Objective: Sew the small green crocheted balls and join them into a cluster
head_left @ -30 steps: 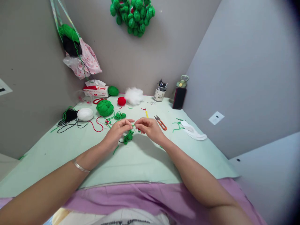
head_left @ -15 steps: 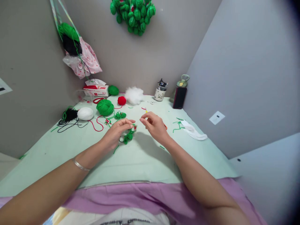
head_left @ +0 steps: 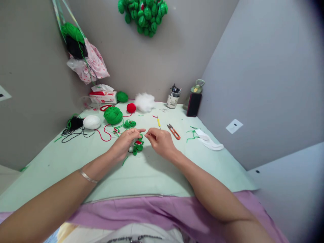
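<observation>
My left hand [head_left: 123,143] is closed on a small green crocheted piece [head_left: 138,147] with a red patch, which hangs below the fingertips. Its index finger points to the right. Just beside it, the fingers of my right hand [head_left: 162,141] are pinched together; whatever they hold is too small to make out. Beyond the right hand lie a yellow-handled crochet hook [head_left: 158,122] and orange thread snips [head_left: 174,132]. Another green crocheted piece [head_left: 130,124] rests behind the left hand.
Balls of green yarn [head_left: 113,115], white yarn [head_left: 91,122] and red yarn [head_left: 131,108] sit at the left and back, near black yarn [head_left: 76,123]. White stuffing [head_left: 144,102], a pen jar [head_left: 173,98] and a phone [head_left: 194,105] stand along the wall. White fabric [head_left: 209,141] lies right.
My right hand has moved slightly left and down, closer to the left hand, uncovering the snips and more of the hook. The crocheted piece has turned, showing more of its red patch.
</observation>
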{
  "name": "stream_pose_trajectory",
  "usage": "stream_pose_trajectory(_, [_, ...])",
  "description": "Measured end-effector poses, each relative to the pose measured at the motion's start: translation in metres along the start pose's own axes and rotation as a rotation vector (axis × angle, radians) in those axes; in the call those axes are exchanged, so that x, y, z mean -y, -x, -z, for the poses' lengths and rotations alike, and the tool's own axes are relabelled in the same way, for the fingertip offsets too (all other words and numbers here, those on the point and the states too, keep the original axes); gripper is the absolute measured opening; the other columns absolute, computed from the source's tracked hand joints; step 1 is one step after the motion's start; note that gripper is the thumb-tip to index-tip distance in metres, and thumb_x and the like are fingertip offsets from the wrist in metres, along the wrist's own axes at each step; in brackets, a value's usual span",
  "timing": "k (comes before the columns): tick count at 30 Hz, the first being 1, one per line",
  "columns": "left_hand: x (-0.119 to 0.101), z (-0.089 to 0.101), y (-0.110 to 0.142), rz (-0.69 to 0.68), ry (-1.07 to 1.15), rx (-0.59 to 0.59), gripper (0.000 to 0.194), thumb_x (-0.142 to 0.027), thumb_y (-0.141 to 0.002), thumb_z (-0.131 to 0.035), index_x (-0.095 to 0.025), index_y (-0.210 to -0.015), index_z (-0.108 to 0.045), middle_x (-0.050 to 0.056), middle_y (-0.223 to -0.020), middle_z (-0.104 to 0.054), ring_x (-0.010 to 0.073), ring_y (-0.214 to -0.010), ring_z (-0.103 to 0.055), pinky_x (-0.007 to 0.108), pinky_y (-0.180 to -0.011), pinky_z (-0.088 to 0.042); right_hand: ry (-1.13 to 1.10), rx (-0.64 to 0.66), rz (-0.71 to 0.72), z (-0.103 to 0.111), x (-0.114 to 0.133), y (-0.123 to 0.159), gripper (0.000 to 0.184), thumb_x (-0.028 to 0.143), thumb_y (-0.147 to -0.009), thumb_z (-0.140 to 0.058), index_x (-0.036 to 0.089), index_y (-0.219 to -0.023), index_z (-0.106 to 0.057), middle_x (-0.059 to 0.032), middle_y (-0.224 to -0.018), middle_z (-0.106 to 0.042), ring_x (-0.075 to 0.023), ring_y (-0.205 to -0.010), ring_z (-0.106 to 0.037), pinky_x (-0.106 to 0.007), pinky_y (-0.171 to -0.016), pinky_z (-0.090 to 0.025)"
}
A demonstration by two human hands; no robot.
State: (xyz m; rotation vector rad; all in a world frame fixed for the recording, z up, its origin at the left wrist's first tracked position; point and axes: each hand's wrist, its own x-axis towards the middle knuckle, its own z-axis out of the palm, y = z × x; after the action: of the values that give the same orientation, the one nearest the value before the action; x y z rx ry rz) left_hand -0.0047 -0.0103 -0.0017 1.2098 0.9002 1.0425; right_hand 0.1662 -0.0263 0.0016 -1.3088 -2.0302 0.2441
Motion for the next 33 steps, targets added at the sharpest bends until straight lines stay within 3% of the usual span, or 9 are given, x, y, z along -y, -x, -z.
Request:
stream_pose_trajectory(4, [0.001, -0.001, 0.001, -0.025, 0.064, 0.028, 0.021, -0.020, -0.067, -0.066, -0.022, -0.051, -0.053, 0.006, -0.077, -0.063, 0.0283, -0.118, -0.057, 0.037, -0.093, -0.043, 0.136, -0.043, 0.032, -0.002, -0.001, -0.001, 0.019, 0.021, -0.093, -0.051, 0.020, -0.080, -0.065, -0.0018, -0.070, -0.064, -0.0140, -0.062, -0.051, -0.026, -0.060, -0.027])
stream_pose_trajectory(7, [0.001, -0.004, 0.003, -0.001, 0.024, 0.057, 0.017, -0.021, -0.070, -0.066, -0.023, -0.057, -0.056, 0.008, -0.092, -0.070, 0.0305, -0.124, -0.054, 0.043, -0.099, -0.039, 0.186, -0.096, -0.027, 0.002, -0.009, -0.004, 0.019, 0.023, -0.092, -0.053, 0.019, -0.077, -0.063, -0.0016, -0.066, -0.061, -0.0141, -0.059, -0.049, -0.027, -0.059, -0.026])
stream_pose_trajectory(11, [0.000, -0.005, 0.004, 0.022, -0.014, 0.058, 0.011, -0.025, -0.073, -0.066, -0.022, -0.066, -0.059, 0.008, -0.117, -0.070, 0.0305, -0.129, -0.050, 0.046, -0.107, -0.032, -0.021, -0.125, -0.090, 0.009, -0.018, -0.007, 0.020, 0.028, -0.092, -0.055, 0.020, -0.077, -0.063, 0.0040, -0.054, -0.048, -0.0108, -0.051, -0.040, -0.025, -0.056, -0.027])
stream_pose_trajectory(14, [0.000, -0.001, 0.002, 0.000, 0.019, 0.044, 0.012, -0.024, -0.075, -0.066, -0.022, -0.067, -0.057, 0.006, -0.117, -0.070, 0.0271, -0.127, -0.052, 0.043, -0.110, -0.029, -0.177, -0.115, -0.136, 0.009, -0.021, -0.008, 0.021, 0.032, -0.091, -0.056, 0.019, -0.077, -0.065, 0.0054, -0.052, -0.043, -0.0099, -0.050, -0.038, -0.024, -0.053, -0.026])
stream_pose_trajectory(18, [-0.001, 0.002, 0.001, -0.066, 0.145, 0.043, 0.011, -0.022, -0.078, -0.065, -0.022, -0.071, -0.057, 0.005, -0.110, -0.070, 0.0229, -0.123, -0.055, 0.038, -0.111, -0.031, -0.250, -0.080, -0.152, 0.005, -0.020, -0.008, 0.021, 0.035, -0.090, -0.058, 0.018, -0.080, -0.067, 0.0043, -0.054, -0.049, -0.0100, -0.052, -0.042, -0.024, -0.054, -0.028])
stream_pose_trajectory(25, [-0.002, -0.003, 0.003, -0.021, 0.248, 0.063, 0.023, -0.038, -0.085, -0.067, -0.021, -0.081, -0.053, 0.003, -0.100, -0.066, 0.0169, -0.094, -0.063, 0.029, -0.082, -0.049, -0.330, 0.031, -0.105, 0.005, -0.011, -0.003, 0.023, 0.037, -0.092, -0.056, 0.019, -0.088, -0.070, 0.0040, -0.058, -0.052, -0.0092, -0.053, -0.041, -0.023, -0.054, -0.029])
stream_pose_trajectory(29, [0.001, -0.005, 0.004, -0.029, 0.153, 0.086, 0.028, -0.032, -0.075, -0.078, -0.020, -0.089, -0.057, 0.000, -0.086, -0.064, 0.0139, -0.080, -0.063, 0.026, -0.071, -0.048, -0.446, 0.017, -0.119, 0.006, -0.011, -0.006, 0.023, 0.036, -0.089, -0.060, 0.017, -0.081, -0.069, 0.0028, -0.060, -0.055, -0.0087, -0.054, -0.041, -0.023, -0.052, -0.030])
stream_pose_trajectory(33, [0.003, -0.005, 0.002, -0.024, 0.111, 0.073, 0.028, -0.032, -0.073, -0.080, -0.018, -0.082, -0.057, -0.001, -0.077, -0.063, 0.0123, -0.073, -0.061, 0.025, -0.069, -0.046, -0.646, -0.078, -0.187, 0.011, -0.014, -0.011, 0.018, 0.034, -0.082, -0.066, 0.016, -0.077, -0.068, 0.0029, -0.059, -0.055, -0.0083, -0.050, -0.041, -0.023, -0.048, -0.032])
